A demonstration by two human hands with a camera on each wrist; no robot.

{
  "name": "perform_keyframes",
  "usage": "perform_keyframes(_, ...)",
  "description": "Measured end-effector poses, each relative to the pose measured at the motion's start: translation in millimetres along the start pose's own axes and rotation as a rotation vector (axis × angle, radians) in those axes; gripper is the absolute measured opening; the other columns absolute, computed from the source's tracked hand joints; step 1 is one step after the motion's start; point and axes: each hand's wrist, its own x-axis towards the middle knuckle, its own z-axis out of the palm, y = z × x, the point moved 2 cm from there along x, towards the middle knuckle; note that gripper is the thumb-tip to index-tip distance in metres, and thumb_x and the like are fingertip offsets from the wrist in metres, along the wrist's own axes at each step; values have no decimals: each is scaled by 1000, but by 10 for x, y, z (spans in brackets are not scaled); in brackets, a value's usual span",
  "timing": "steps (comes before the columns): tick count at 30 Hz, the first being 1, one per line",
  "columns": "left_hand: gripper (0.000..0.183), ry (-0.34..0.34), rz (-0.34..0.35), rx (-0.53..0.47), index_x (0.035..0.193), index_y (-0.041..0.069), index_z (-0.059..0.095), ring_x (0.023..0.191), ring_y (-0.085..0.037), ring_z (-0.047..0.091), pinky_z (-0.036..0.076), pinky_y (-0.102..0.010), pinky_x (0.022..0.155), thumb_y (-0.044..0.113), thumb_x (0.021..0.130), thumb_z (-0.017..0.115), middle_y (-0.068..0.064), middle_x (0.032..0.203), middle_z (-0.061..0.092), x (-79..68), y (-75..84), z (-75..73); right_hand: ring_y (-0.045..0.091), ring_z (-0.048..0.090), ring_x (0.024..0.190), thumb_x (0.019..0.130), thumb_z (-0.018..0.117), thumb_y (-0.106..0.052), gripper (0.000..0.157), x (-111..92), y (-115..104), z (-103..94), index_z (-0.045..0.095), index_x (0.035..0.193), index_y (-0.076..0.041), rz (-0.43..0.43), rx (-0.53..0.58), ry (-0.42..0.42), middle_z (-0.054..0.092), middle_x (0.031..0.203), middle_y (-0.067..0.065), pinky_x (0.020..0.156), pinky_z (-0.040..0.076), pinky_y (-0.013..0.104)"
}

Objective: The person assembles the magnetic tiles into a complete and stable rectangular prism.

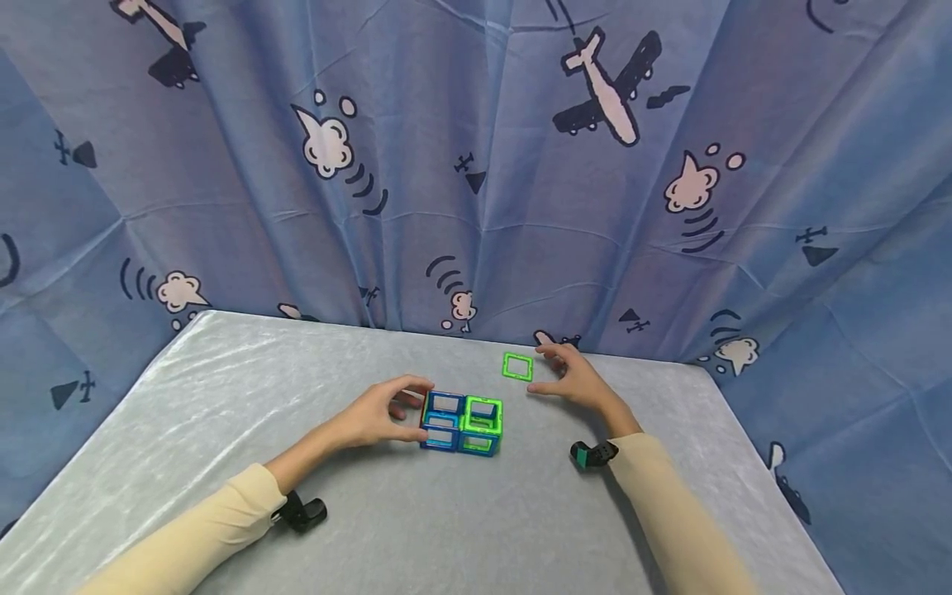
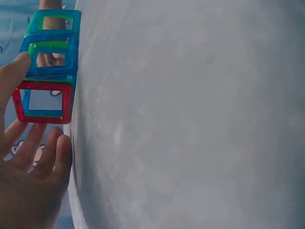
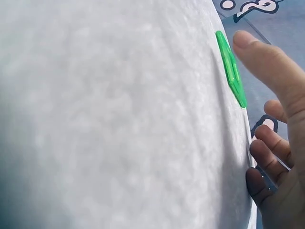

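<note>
A block of joined magnetic tiles (image 1: 442, 431) stands on the table, made of blue and green square frames. A red square tile (image 2: 44, 119) closes its left end in the left wrist view. My left hand (image 1: 378, 415) holds this end, thumb at the near corner and fingertips at the far one. A single green square tile (image 1: 517, 367) lies flat behind the block, seen nearly edge-on in the right wrist view. Beside its right edge, my right hand (image 1: 571, 378) spreads thumb and fingers apart, with nothing between them.
A pale grey cloth (image 1: 416, 521) covers the table. Behind it hangs a blue curtain (image 1: 476, 165) with printed airplanes, close past the table's back edge. Each wrist wears a black camera band, the right one (image 1: 592, 454) low over the cloth.
</note>
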Motion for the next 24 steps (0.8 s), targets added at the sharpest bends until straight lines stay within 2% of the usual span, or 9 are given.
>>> perform_keyframes(7, 66, 0, -8, 0, 140, 6, 57, 114, -24, 63, 54, -43, 87, 21, 83, 88, -10, 132, 62, 16, 12, 16, 37, 54, 112, 75, 93, -30, 80, 80, -17, 45, 57, 141, -2, -32, -11, -3, 53, 136, 21, 97, 42, 56)
perform_keyframes(13, 64, -3, -5, 2, 139, 9, 58, 113, -24, 63, 55, -41, 86, 21, 84, 87, -9, 133, 61, 18, 24, 19, 38, 52, 115, 75, 93, -26, 77, 151, 1, 100, 59, 139, -1, -15, 5, -10, 34, 158, 22, 101, 40, 56)
perform_keyframes(19, 64, -3, -10, 5, 139, 9, 57, 113, -23, 63, 55, -38, 85, 20, 84, 87, -9, 132, 61, 16, 23, 18, 36, 52, 119, 77, 92, -24, 64, 173, -7, 127, 66, 132, -2, 27, 15, -5, 24, 164, 18, 103, 39, 56)
perform_keyframes(24, 65, -4, -16, 6, 140, 7, 57, 114, -24, 63, 55, -37, 86, 19, 84, 87, -9, 132, 61, 9, 29, 17, 36, 54, 116, 79, 91, -19, 55, 159, -37, 130, 70, 126, 1, -3, 52, 15, 25, 162, 22, 99, 41, 53)
